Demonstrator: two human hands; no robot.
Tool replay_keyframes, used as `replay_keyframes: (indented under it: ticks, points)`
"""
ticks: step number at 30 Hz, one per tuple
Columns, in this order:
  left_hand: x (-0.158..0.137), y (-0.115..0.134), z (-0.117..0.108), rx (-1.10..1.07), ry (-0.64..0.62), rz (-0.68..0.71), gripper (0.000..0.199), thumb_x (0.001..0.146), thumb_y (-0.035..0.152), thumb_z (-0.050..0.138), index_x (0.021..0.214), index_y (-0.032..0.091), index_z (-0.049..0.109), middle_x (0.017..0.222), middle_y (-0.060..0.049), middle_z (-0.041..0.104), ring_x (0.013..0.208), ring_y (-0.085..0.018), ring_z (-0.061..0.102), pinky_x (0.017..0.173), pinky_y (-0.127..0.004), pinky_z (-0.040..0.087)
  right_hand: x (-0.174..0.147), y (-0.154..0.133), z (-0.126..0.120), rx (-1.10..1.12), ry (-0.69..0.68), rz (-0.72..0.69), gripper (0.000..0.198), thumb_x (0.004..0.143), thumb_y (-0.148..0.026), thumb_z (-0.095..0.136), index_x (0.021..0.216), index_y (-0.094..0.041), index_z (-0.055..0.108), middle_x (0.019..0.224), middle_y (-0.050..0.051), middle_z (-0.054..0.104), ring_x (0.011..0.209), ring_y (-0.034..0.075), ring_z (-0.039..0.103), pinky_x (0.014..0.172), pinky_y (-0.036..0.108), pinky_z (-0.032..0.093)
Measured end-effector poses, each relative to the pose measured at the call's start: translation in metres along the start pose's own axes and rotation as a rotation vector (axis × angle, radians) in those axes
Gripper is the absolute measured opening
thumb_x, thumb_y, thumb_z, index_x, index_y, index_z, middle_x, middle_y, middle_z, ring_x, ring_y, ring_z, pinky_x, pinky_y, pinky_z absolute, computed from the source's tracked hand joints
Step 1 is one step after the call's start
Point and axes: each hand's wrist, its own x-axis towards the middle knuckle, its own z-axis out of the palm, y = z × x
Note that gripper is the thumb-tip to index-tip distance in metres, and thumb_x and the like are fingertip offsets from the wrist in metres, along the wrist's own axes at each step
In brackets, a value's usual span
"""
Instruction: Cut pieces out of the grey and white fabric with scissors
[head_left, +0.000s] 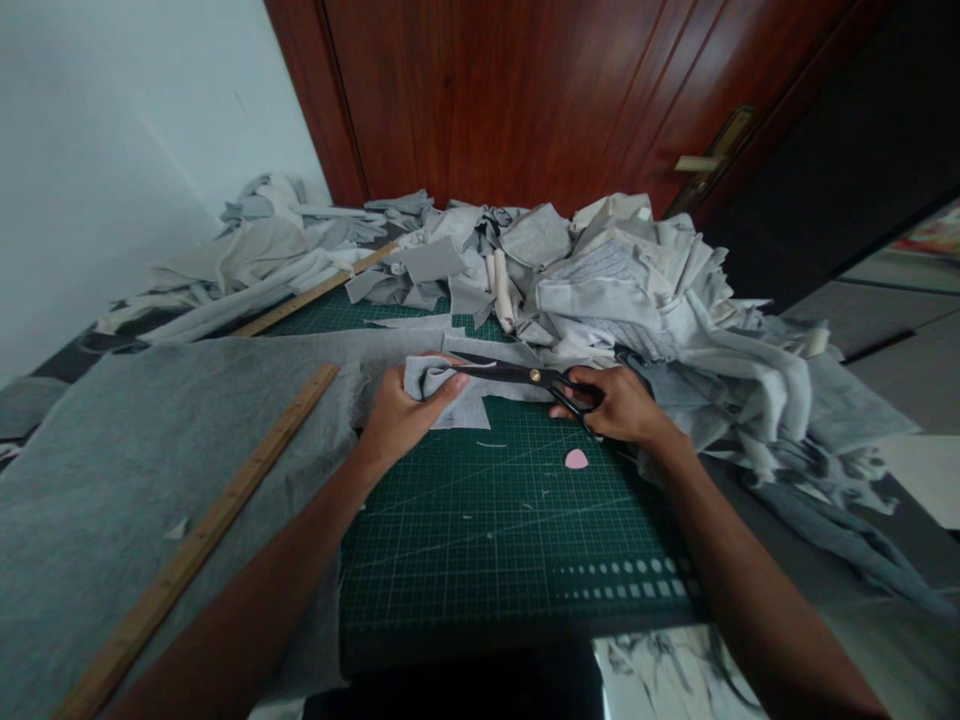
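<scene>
Folded light-grey fabric [466, 410] is pinched in my left hand [401, 412] above the cutting mat. My right hand [619, 402] grips the handles of black fabric scissors [534, 376], which have a brass-coloured pivot. Their blades point left and reach the edge of the fabric by my left fingers; the tips are partly hidden by the cloth. Behind the hands, more flat grey fabric pieces [499, 352] lie on the mat. A small pink piece of tailor's chalk [576, 459] rests on the mat below my right hand.
The green gridded cutting mat [442, 530] covers the table's middle. A wooden ruler [217, 520] lies on a large grey cloth [97, 450] at left; another wooden ruler [319, 290] lies farther back. Piled fabric scraps [622, 270] line the back and right, before a wooden door [495, 100].
</scene>
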Motion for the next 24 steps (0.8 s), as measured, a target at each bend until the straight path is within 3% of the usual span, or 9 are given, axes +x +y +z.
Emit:
replay_keyframes:
  ticks: [10, 24]
  points:
    - [0.005, -0.01, 0.0, -0.035, 0.133, 0.059, 0.015, 0.077, 0.031, 0.078, 0.088, 0.022, 0.073, 0.089, -0.002, 0.078, 0.086, -0.021, 0.074, 0.084, -0.033, 0.062, 0.0, 0.006, 0.002, -0.031, 0.008, -0.005, 0.045, 0.082, -0.064, 0.072, 0.075, -0.021, 0.062, 0.057, -0.003, 0.053, 0.052, 0.013, 0.046, 0.055, 0.026, 0.03]
    - [0.003, -0.005, -0.003, 0.019, 0.156, -0.074, 0.02, 0.076, 0.036, 0.081, 0.086, 0.022, 0.071, 0.093, -0.005, 0.078, 0.092, -0.024, 0.073, 0.092, -0.038, 0.061, -0.001, 0.007, 0.0, -0.054, -0.005, 0.008, 0.047, 0.084, -0.067, 0.067, 0.074, -0.021, 0.064, 0.058, -0.002, 0.053, 0.052, 0.013, 0.046, 0.055, 0.027, 0.029]
